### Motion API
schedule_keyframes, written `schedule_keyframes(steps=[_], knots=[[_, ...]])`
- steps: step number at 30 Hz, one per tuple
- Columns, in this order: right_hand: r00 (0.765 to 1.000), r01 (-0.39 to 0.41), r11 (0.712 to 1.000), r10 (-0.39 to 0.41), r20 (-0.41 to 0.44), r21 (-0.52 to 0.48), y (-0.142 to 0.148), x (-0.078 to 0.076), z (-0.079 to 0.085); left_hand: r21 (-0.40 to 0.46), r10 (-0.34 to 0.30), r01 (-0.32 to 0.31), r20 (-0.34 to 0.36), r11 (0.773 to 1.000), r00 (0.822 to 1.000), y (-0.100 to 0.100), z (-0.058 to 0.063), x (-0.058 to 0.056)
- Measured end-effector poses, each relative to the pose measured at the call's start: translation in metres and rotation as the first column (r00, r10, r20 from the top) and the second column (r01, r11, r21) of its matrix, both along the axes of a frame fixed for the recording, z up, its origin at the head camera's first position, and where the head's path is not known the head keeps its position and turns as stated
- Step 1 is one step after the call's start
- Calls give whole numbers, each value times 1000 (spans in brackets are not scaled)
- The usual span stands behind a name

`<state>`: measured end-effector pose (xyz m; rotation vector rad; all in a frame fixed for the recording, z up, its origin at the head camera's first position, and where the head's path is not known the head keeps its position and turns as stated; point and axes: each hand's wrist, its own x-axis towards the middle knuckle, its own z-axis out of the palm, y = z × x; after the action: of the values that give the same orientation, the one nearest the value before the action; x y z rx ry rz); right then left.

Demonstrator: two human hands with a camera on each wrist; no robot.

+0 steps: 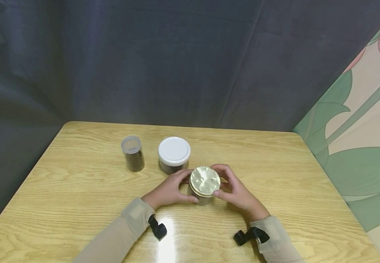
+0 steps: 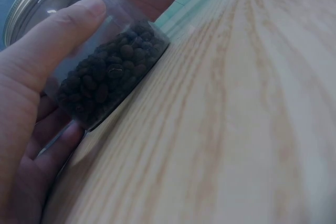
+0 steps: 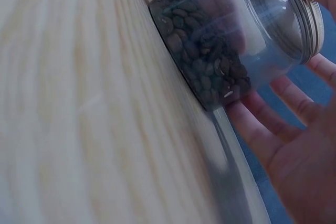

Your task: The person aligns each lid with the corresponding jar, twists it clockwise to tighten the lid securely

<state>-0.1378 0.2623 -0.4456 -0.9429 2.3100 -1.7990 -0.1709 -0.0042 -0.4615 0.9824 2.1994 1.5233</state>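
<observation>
A clear jar (image 2: 113, 56) of dark brown beans (image 3: 202, 59) with a shiny gold lid (image 1: 205, 181) stands on the table between both hands. On the left, my left hand (image 1: 172, 189) grips the jar's body, its thumb (image 2: 73, 22) lying across the clear wall and its other fingers curling behind. From the right, my right hand (image 1: 236, 190) holds the lid by its rim, with thumb and index finger at opposite edges. Its lower fingers (image 3: 262, 121) lie along the jar's side in the right wrist view.
Behind the left hand stands a wide jar with a white lid (image 1: 174, 150). Farther left is a narrow clear canister (image 1: 134, 159) with dark contents. The wooden table (image 1: 88, 175) meets a dark curtain (image 1: 160, 65) at its back edge.
</observation>
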Motion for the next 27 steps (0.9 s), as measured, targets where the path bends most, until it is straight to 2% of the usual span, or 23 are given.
schedule_keyframes(steps=[12,19,25,27], knots=[[996,-62,995,66,54,-74,2,0,0,9,1,-1,3,1000,1000,0,0,0],[996,-86,992,89,27,-90,1,0,1,2,2,-2,3,1000,1000,0,-1,0],[993,-72,990,82,81,-122,1,0,1,-11,2,-2,-4,1000,1000,0,0,0],[994,-65,991,74,76,-117,1,0,0,-15,2,-2,-6,1000,1000,0,0,0]])
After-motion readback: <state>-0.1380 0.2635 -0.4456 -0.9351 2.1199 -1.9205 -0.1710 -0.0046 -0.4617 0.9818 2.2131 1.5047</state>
